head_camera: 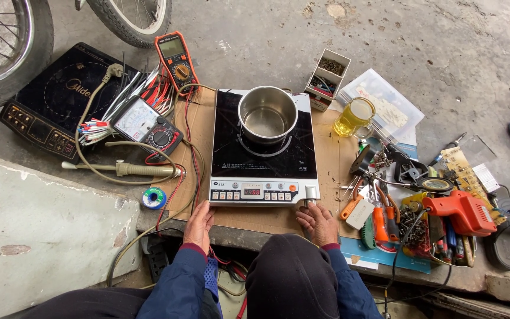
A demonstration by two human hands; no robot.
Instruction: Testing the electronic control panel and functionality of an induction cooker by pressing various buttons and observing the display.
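black induction cooker (264, 155) flat on cardboard (332, 159)

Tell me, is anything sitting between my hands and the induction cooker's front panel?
Nothing visible. The left hand rests on the cardboard just below the induction cooker, and the right hand reaches its front right corner, fingertips at the knob. The steel pot sits farther back on the glass top.
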